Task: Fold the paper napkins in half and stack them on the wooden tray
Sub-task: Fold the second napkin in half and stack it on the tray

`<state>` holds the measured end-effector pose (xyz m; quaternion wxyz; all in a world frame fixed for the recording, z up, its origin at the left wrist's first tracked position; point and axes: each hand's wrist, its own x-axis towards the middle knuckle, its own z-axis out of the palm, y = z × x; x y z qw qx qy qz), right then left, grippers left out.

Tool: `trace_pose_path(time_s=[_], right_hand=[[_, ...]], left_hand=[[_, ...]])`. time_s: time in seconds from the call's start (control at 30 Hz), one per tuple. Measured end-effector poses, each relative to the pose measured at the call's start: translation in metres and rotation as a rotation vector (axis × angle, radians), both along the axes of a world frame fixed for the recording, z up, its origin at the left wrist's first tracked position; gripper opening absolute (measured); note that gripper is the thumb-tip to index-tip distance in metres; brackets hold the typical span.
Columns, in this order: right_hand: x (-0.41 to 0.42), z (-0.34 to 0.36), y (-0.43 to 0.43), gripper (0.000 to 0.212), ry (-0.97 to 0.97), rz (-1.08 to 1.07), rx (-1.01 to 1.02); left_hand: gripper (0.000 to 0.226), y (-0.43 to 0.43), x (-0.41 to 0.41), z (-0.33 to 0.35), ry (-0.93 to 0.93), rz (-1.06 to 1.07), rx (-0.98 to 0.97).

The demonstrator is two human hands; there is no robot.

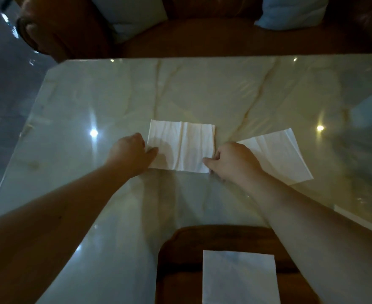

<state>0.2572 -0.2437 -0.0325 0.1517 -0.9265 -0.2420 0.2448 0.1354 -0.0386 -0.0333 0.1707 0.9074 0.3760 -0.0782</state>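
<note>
A white paper napkin (181,145) lies flat on the glossy marble table (93,102), creased down its middle. My left hand (129,155) pinches its near left corner. My right hand (233,160) pinches its near right corner. A second white napkin (279,156) lies at an angle to the right, partly behind my right hand. At the near edge sits the wooden tray (180,244) with a folded napkin (239,277) lying on it. My right forearm crosses the tray's right side.
A brown sofa (202,36) with two pale blue cushions stands beyond the table's far edge. The floor shows to the left of the table. Ceiling lights reflect as bright spots on the tabletop.
</note>
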Motion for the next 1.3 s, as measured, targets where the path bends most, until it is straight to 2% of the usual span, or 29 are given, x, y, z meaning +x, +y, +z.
trace_pose_path(time_s=[0.13, 0.23, 0.3, 0.4, 0.53, 0.7, 0.97, 1.03, 1.1, 1.13, 1.2, 1.27, 1.3], right_hand=[[-0.005, 0.004, 0.009, 0.025, 0.016, -0.017, -0.027], [-0.02, 0.013, -0.001, 0.022, 0.241, -0.166, 0.154], [-0.037, 0.017, -0.009, 0.023, 0.306, -0.228, 0.245], [-0.061, 0.014, -0.016, 0.025, 0.289, -0.265, 0.287], [-0.082, 0.008, -0.019, 0.025, 0.257, -0.297, 0.324], [-0.087, -0.002, -0.024, 0.028, 0.24, -0.319, 0.305], [-0.105, 0.015, -0.021, 0.033, 0.093, -0.045, 0.118], [-0.089, 0.026, -0.02, 0.029, 0.074, -0.007, 0.146], [-0.06, 0.034, -0.015, 0.021, -0.036, 0.002, 0.256], [-0.043, 0.037, -0.012, 0.024, -0.116, 0.015, 0.331], [-0.012, 0.042, -0.002, 0.043, -0.224, 0.125, 0.386], [0.011, 0.045, 0.009, 0.058, -0.245, 0.324, 0.269], [0.018, 0.046, 0.013, 0.057, -0.258, 0.422, 0.197]], left_hand=[[0.021, -0.006, 0.005, 0.0, 0.045, -0.101, 0.069], [0.014, -0.005, 0.009, 0.005, 0.025, -0.141, 0.037], [0.012, -0.004, 0.014, 0.009, 0.004, -0.196, 0.049], [0.018, -0.001, 0.02, 0.01, 0.015, -0.258, 0.089], [0.036, -0.005, 0.018, 0.009, 0.127, -0.317, 0.102], [0.023, -0.016, 0.007, 0.007, 0.139, -0.351, 0.121], [0.02, -0.01, 0.03, 0.021, 0.081, -0.542, 0.102], [0.022, -0.008, 0.036, 0.027, 0.077, -0.627, 0.126], [0.023, -0.007, 0.037, 0.034, 0.077, -0.708, 0.151], [0.022, -0.008, 0.037, 0.038, 0.062, -0.75, 0.163], [0.019, -0.012, 0.032, 0.043, -0.018, -0.81, 0.158], [0.015, -0.016, 0.026, 0.046, -0.111, -0.807, 0.107], [0.015, -0.019, 0.024, 0.048, -0.138, -0.793, 0.083]])
